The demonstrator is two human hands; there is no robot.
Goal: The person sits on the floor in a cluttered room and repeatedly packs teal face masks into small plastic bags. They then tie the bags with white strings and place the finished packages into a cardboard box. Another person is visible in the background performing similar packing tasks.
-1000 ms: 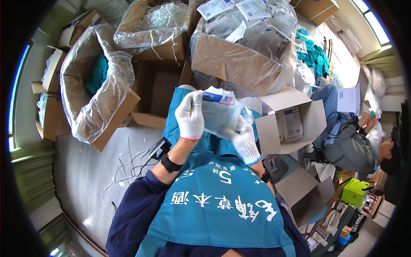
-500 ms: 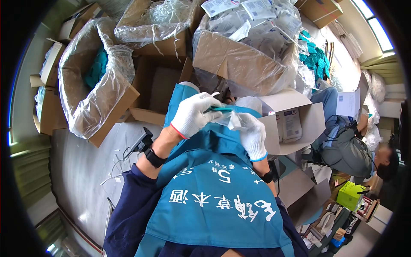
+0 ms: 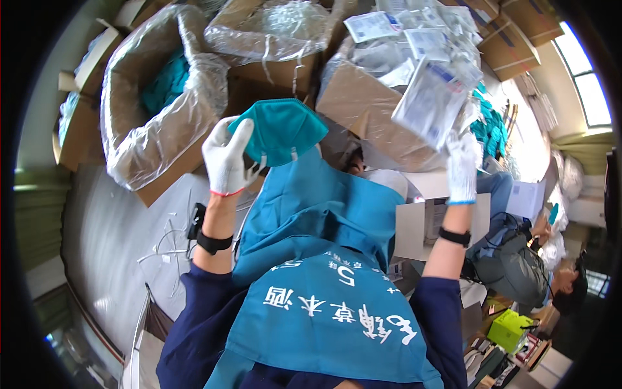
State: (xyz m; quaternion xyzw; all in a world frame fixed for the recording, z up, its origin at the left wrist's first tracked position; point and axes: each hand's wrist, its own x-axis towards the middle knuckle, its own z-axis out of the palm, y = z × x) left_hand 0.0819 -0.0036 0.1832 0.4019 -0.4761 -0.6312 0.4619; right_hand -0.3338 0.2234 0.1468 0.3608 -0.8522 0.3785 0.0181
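My left hand (image 3: pixel 227 155), in a white knit glove, pinches the edge of a teal face mask (image 3: pixel 280 133). The mask is spread out, with white ear loops hanging at its lower edge. Off to the right, my gloved right hand (image 3: pixel 461 170) grips the lower end of a clear plastic packet (image 3: pixel 429 104) with blue and red print. That packet stands up in front of a carton (image 3: pixel 353 97) heaped with similar packets. A teal apron (image 3: pixel 324 298) covers my lap.
At the left, a plastic-lined carton (image 3: pixel 120 142) holds teal masks. Beside it stands a carton of white straps (image 3: pixel 285 23). A small open white box (image 3: pixel 411 227) sits below my right hand. Another person (image 3: pixel 512 253) works at the right, near a lime-green box (image 3: pixel 512 330).
My hands have parted from over my lap. The left has moved forward with the mask, which now shows its full face; the right has swung right and forward and now holds up a packet.
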